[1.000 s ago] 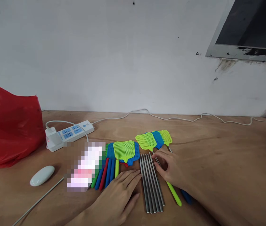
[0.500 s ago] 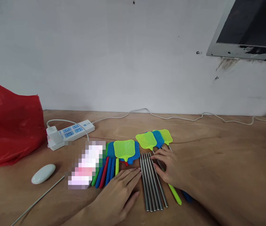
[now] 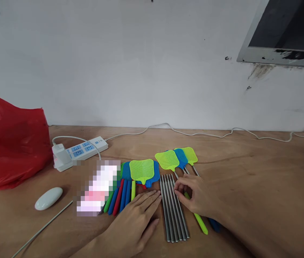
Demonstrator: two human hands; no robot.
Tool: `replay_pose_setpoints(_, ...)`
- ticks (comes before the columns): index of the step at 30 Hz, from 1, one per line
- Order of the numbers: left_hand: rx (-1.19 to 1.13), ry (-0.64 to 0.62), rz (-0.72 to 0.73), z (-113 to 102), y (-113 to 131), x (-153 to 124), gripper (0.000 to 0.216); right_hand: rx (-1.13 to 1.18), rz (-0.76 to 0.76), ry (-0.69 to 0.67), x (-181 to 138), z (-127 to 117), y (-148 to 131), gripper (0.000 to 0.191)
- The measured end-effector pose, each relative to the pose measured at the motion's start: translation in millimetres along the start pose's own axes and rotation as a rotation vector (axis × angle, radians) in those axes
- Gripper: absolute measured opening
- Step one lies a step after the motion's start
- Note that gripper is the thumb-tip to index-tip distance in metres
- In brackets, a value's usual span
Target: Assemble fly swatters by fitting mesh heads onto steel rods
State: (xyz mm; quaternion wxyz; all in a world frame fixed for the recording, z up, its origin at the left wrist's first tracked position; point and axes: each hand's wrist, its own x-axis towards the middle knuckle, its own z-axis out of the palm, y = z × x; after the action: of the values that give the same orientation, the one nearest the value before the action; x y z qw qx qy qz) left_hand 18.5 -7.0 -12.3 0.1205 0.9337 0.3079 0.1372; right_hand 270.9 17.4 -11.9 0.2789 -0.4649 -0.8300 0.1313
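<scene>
Side by side on the wooden table lies a row of several thin metal rods (image 3: 173, 218), their narrower ends pointing away from me. My left hand (image 3: 139, 215) rests flat to the left of the row, fingers stretched out and fingertips at its left edge. On the other side, my right hand (image 3: 192, 193) pinches thumb and forefinger at the rightmost rod; the exact contact is partly hidden. Beneath and beyond that hand are fly swatters with green (image 3: 167, 160) and blue (image 3: 181, 158) mesh heads. A yellow-green handle (image 3: 201, 224) sticks out below it.
Left of the rods are swatter heads (image 3: 141, 170) and coloured handles (image 3: 118, 197). Further left are a blurred-out bright rectangle (image 3: 98, 190), a white mouse-shaped object (image 3: 48, 198), a power strip (image 3: 87, 148) and a red plastic bag (image 3: 12, 147). A white cable (image 3: 195, 134) runs along the wall.
The rightmost rod, which stood slightly apart at its near end, now lies against the others. My right hand's thumb and forefinger have come together. My left hand has stayed in place.
</scene>
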Motion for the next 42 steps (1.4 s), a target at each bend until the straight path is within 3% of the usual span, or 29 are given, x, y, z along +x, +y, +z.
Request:
replay_pose_setpoints(16,0.047,-0.016,-0.016,2.0,0.4,1.8,0.057,0.004,0.006,0.047,0.8,3.6,3.4,0.01)
replay_pose_setpoints(21,0.046,0.021,-0.011,3.2,-1.3,0.4,0.057,-0.18,0.126,0.139,4.7,-1.6,13.5,0.006)
replay_pose_setpoints(31,0.028,0.035,-0.002,2.0,-3.6,-1.8,0.052,-0.357,0.262,0.115,3.0,10.6,18.2,0.017)
replay_pose_setpoints(35,0.039,0.007,-0.009,1.3,-4.3,-1.4,0.049,-0.326,0.327,0.126,3.9,11.2,15.2,0.021)
replay_pose_setpoints(42,-0.022,0.062,-0.004,-4.5,-3.4,-3.2,0.049,-0.001,0.419,0.144,7.3,6.3,14.1,0.018)
